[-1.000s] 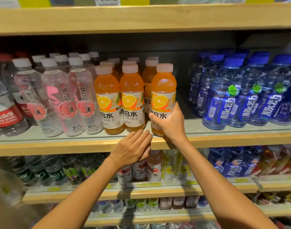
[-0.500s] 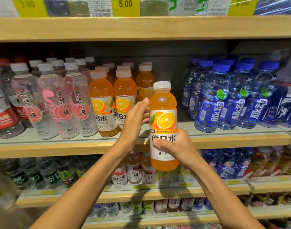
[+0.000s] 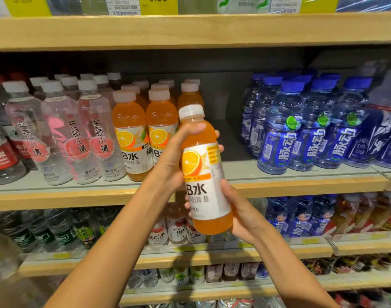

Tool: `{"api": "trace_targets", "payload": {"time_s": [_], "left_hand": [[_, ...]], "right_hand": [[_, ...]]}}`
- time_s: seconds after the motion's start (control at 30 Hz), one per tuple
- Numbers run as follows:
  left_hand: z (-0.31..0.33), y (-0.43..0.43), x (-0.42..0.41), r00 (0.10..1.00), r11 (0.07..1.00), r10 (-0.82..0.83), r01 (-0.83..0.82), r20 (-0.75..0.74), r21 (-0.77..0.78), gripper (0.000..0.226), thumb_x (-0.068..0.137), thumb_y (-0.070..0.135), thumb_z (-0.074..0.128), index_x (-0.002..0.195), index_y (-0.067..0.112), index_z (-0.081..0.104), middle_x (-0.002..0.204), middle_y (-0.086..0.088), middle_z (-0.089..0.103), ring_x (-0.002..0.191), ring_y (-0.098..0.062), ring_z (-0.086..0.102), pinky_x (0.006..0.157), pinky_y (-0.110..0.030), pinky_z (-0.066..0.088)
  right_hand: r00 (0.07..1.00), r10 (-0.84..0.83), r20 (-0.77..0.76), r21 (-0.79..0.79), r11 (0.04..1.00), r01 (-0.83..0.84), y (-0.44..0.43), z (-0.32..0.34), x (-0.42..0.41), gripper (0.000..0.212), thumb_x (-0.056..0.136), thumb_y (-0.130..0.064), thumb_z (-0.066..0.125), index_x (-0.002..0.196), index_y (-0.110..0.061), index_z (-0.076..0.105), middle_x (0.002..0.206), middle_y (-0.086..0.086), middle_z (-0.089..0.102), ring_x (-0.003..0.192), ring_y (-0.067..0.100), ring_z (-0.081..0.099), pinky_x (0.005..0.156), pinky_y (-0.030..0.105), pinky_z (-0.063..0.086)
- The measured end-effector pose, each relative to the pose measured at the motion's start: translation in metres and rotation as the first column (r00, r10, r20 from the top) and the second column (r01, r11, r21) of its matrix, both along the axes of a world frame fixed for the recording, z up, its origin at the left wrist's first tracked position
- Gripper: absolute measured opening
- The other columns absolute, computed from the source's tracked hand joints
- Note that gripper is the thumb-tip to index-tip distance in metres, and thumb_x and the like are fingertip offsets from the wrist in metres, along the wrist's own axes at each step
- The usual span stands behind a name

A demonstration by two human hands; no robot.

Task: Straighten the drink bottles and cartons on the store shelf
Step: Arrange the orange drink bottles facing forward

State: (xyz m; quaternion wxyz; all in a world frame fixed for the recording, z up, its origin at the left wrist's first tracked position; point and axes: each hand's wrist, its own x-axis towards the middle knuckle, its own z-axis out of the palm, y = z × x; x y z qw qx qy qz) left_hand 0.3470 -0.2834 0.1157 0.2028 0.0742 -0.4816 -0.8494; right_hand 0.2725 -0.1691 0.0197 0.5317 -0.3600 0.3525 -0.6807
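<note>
Clear bottles (image 3: 63, 134) stand at the left of the shelf (image 3: 56, 201), then a row of orange drinks (image 3: 129, 134). At centre frame my left hand (image 3: 174, 161) wraps the shoulder of one orange bottle (image 3: 203, 174) and my right hand (image 3: 239, 210) clasps its lower half. It is off the shelf, slightly tilted. Blue bottles (image 3: 301, 130) fill the right.

Warm, even store light brightens the shelf (image 3: 190, 30) edge at the top, while the recess below it at upper centre stays dim. A soft arm shadow falls at lower centre. The orange bottle (image 3: 204, 174) at centre is sharp. The blue bottles (image 3: 285, 134) at right carry small glints. The lower left corner and right edge smear, and the shelf lines bow.
</note>
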Motion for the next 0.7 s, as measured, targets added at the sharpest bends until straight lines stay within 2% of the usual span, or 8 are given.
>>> {"api": "trace_targets", "payload": {"time_s": [0.07, 0.13, 0.23, 0.33, 0.43, 0.5, 0.6, 0.7], "left_hand": [[0.003, -0.008, -0.002, 0.974, 0.979, -0.188, 0.196, -0.123, 0.059, 0.061, 0.049, 0.020, 0.085, 0.104, 0.009, 0.060, 0.092, -0.008, 0.067, 0.074, -0.023, 0.067, 0.071, -0.032, 0.055], [0.005, -0.010, -0.007, 0.909, 0.928, -0.339, 0.365, -0.241, 0.070, 0.066, 0.046, 0.024, 0.089, 0.104, 0.010, 0.059, 0.094, -0.008, 0.065, 0.075, -0.023, 0.067, 0.072, -0.033, 0.056], [0.004, -0.006, -0.015, 0.830, 0.860, -0.457, 0.504, -0.320, 0.081, 0.062, 0.053, 0.024, 0.087, 0.105, 0.009, 0.058, 0.094, -0.008, 0.065, 0.076, -0.023, 0.067, 0.075, -0.032, 0.055], [-0.003, -0.005, -0.021, 0.826, 0.848, -0.461, 0.518, -0.323, 0.115, 0.062, 0.053, 0.025, 0.088, 0.105, 0.009, 0.059, 0.096, -0.008, 0.066, 0.080, -0.023, 0.067, 0.077, -0.032, 0.055], [-0.010, -0.007, -0.023, 0.914, 0.926, -0.343, 0.367, -0.218, 0.082, 0.069, 0.045, 0.032, 0.092, 0.104, 0.007, 0.068, 0.105, -0.015, 0.069, 0.089, -0.027, 0.069, 0.083, -0.037, 0.056], [-0.012, -0.006, -0.022, 0.990, 0.982, -0.135, 0.129, -0.038, -0.137, 0.071, 0.047, 0.048, 0.089, 0.105, 0.010, 0.070, 0.111, -0.015, 0.068, 0.097, -0.027, 0.068, 0.090, -0.041, 0.053], [-0.017, -0.002, -0.019, 0.957, 0.821, 0.290, -0.241, 0.014, -0.517, 0.045, 0.080, 0.054, 0.065, 0.106, 0.018, 0.064, 0.103, -0.002, 0.072, 0.094, -0.015, 0.069, 0.088, -0.036, 0.056], [-0.016, 0.003, -0.016, 0.906, 0.701, 0.407, -0.391, -0.115, -0.596, 0.027, 0.085, 0.041, 0.058, 0.102, 0.021, 0.064, 0.089, 0.011, 0.071, 0.082, 0.000, 0.067, 0.070, -0.017, 0.052]], "right_hand": [[0.954, 0.259, 0.154, -0.093, 0.964, -0.247, 0.000, -0.004, 0.004, 0.085, 0.072, -0.057, 0.072, 0.137, -0.008, 0.048, 0.125, 0.022, 0.060, 0.114, 0.033, 0.059, 0.103, 0.050, 0.043], [0.899, 0.400, 0.177, -0.176, 0.912, -0.371, -0.004, -0.007, 0.011, 0.084, 0.074, -0.058, 0.070, 0.136, -0.006, 0.046, 0.120, 0.020, 0.060, 0.111, 0.032, 0.059, 0.102, 0.048, 0.044], [0.870, 0.467, 0.159, -0.244, 0.873, -0.423, -0.010, 0.001, 0.021, 0.078, 0.074, -0.053, 0.072, 0.129, -0.005, 0.046, 0.109, 0.014, 0.061, 0.099, 0.025, 0.062, 0.089, 0.037, 0.051], [0.884, 0.442, 0.153, -0.229, 0.886, -0.404, -0.008, 0.003, 0.019, 0.068, 0.075, -0.046, 0.074, 0.123, -0.006, 0.049, 0.101, 0.011, 0.060, 0.089, 0.021, 0.062, 0.080, 0.032, 0.052], [0.930, 0.334, 0.153, -0.173, 0.936, -0.307, 0.000, 0.002, 0.012, 0.065, 0.073, -0.043, 0.077, 0.120, -0.005, 0.052, 0.098, 0.012, 0.062, 0.085, 0.022, 0.063, 0.077, 0.033, 0.053], [0.979, 0.172, 0.108, -0.109, 0.981, -0.160, 0.006, 0.001, 0.007, 0.072, 0.066, -0.042, 0.082, 0.121, -0.005, 0.054, 0.097, 0.015, 0.064, 0.083, 0.026, 0.065, 0.075, 0.036, 0.056], [0.986, -0.162, -0.025, -0.012, 0.987, 0.162, 0.012, 0.001, 0.001, 0.084, 0.053, -0.042, 0.089, 0.122, -0.008, 0.056, 0.097, 0.018, 0.069, 0.083, 0.030, 0.068, 0.072, 0.037, 0.057], [0.862, -0.416, -0.291, -0.023, 0.903, 0.428, 0.013, 0.003, -0.004, 0.069, 0.056, -0.043, 0.080, 0.115, -0.013, 0.060, 0.098, 0.007, 0.074, 0.090, 0.024, 0.070, 0.074, 0.031, 0.056]]}}
